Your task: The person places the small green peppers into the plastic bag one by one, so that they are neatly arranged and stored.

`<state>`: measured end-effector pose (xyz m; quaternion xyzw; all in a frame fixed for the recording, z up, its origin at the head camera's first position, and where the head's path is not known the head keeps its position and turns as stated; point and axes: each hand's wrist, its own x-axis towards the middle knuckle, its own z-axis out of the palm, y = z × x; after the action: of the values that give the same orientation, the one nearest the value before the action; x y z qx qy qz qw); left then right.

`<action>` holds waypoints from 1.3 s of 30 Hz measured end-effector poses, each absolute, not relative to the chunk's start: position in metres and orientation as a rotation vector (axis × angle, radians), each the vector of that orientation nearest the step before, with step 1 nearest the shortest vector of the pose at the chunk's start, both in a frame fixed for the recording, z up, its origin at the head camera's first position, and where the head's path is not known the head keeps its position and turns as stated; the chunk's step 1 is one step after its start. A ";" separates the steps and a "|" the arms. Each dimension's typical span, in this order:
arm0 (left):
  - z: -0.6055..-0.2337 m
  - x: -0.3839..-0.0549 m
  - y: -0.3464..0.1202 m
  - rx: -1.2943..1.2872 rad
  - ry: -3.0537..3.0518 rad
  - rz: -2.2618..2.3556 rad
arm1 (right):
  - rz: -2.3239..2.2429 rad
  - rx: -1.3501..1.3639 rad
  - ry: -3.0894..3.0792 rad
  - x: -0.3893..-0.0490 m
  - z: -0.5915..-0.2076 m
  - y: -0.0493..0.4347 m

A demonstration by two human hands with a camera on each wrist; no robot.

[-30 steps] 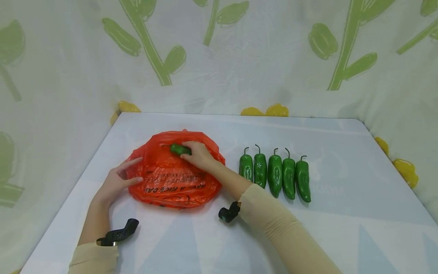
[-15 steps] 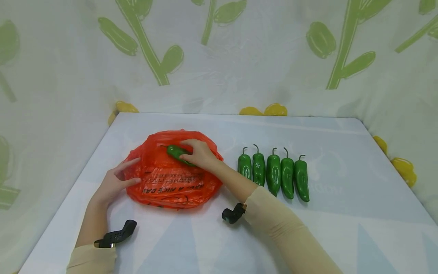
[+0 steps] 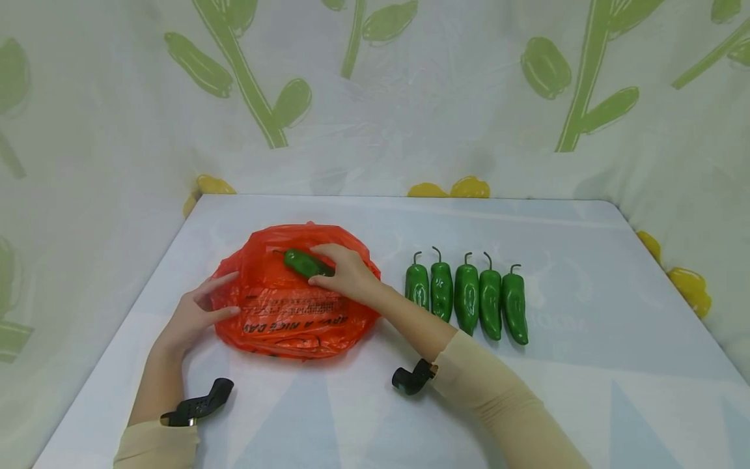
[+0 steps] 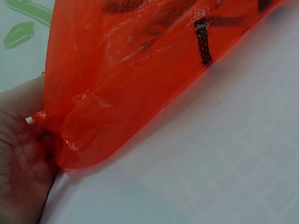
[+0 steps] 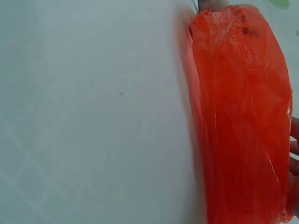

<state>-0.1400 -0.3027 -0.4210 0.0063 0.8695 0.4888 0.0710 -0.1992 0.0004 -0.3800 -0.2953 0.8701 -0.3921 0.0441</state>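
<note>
A red plastic bag (image 3: 293,326) with black printed lettering stands with its mouth open on the left half of the table. Over that mouth my right hand (image 3: 348,273) holds a green chili pepper (image 3: 305,262) between thumb and fingers, its stem pointing left. At the bag's left side my left hand (image 3: 193,319) grips the edge, thumb and forefinger spread along it; in the left wrist view some fingers curl behind the crumpled plastic (image 4: 74,140). The right wrist view shows the bag's side wall (image 5: 243,116), with right-hand fingers (image 5: 294,151) beyond it. What lies deeper inside is hidden.
Several green chili peppers (image 3: 467,296) lie in a row to the right of the bag, stems away from me. The right forearm passes over the near end of the leftmost ones. A white patterned cloth wall (image 3: 439,98) rises behind the pale table (image 3: 586,273).
My right hand has shifted slightly right and nearer, its wrist swinging right. The chili pepper tilts more, and more of it shows past the fingers. My left hand stays on the bag's edge.
</note>
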 end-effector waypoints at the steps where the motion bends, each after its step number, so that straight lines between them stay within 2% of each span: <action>1: -0.421 -0.140 -0.303 0.017 2.614 1.472 | -1.207 -0.919 2.660 -0.198 -0.380 0.002; 39: -0.422 -0.139 -0.303 0.014 2.596 1.481 | -1.586 -1.252 2.664 -0.156 -0.357 0.069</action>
<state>-0.1394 -0.3028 -0.4221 0.0047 0.8661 0.4941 0.0764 -0.1563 0.0693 -0.3570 -0.3724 0.7927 -0.4719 -0.1008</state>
